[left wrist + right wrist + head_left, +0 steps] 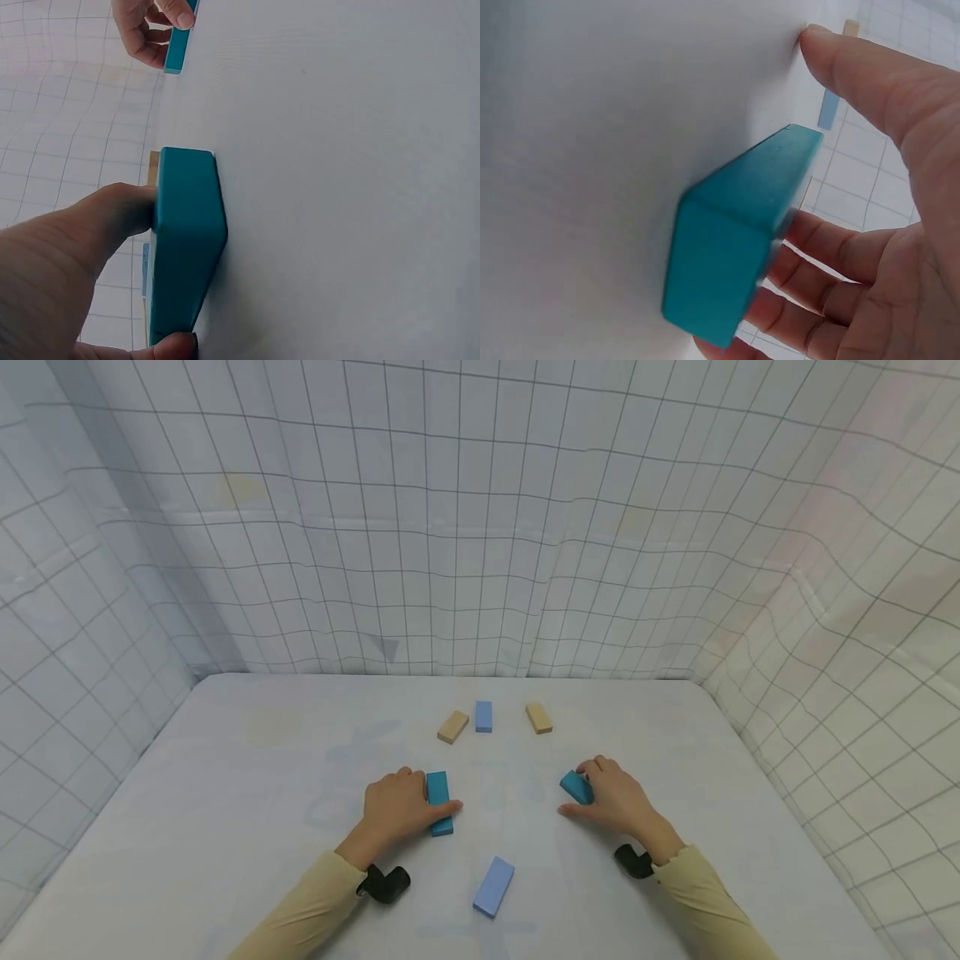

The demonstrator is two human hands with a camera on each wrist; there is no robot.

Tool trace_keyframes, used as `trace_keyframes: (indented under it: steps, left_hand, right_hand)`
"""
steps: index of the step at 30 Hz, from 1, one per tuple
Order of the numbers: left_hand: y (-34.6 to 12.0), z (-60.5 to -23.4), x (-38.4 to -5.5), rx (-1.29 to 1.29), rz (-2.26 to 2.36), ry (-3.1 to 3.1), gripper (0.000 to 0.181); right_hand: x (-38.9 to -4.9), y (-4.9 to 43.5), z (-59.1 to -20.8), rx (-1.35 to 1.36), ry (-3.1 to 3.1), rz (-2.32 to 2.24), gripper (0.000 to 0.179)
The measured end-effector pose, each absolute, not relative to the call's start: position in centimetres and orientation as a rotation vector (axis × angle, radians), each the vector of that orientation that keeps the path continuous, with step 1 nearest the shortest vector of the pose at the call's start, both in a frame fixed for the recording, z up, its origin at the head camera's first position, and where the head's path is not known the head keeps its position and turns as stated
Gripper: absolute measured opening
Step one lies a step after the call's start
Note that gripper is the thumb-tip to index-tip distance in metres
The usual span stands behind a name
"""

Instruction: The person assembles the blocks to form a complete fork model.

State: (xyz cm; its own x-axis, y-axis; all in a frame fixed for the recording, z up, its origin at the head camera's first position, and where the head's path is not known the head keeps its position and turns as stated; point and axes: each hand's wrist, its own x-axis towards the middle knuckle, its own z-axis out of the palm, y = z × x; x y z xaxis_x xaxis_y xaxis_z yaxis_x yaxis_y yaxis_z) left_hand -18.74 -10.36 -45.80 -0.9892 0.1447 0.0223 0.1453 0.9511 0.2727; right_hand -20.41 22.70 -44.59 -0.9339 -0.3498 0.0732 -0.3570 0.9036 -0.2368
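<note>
On the left side of the white table, my left hand [397, 806] holds a teal block [438, 789] that lies flat. The thumb crosses over this block, and a fingertip [176, 346] touches its lower end in the left wrist view. Farther right, my right hand [615, 797] is at a second teal block [576, 787], partly covered by the hand. Its curled fingers [840, 244] touch one side of the block [720, 255]. The right thumb [855, 67] stands apart from the block, its tip near the tabletop.
Toward the back of the table [262, 760] lie a tan block [453, 727], a light blue block [483, 717] and another tan block [538, 717]. A periwinkle block [493, 887] lies in front, between the forearms. Grid-patterned white curtains [480, 527] surround the table's back and sides.
</note>
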Motion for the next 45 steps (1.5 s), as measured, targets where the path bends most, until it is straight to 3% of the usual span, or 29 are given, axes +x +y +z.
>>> trace_keyframes:
  steps: [10,21,34,45]
  left_hand:
    - [-10.0,-45.7,-18.7,-0.212,-0.483,-3.107,0.058]
    - [-9.9,-46.0,-18.8,-0.201,-0.546,-3.07,0.039]
    - [-9.5,-45.8,-18.6,-0.233,-0.635,-2.982,0.037]
    - [-6.5,-45.3,-19.1,-0.314,-0.655,-2.955,0.037]
  right_hand:
    - [-19.9,23.3,-44.7,0.488,-3.098,0.393,0.057]
    - [-19.5,23.7,-44.2,0.406,-3.128,0.486,0.044]
    - [-19.5,24.2,-44.5,0.421,-3.093,0.558,0.036]
    - [-19.4,24.0,-44.5,0.478,-3.031,0.572,0.035]
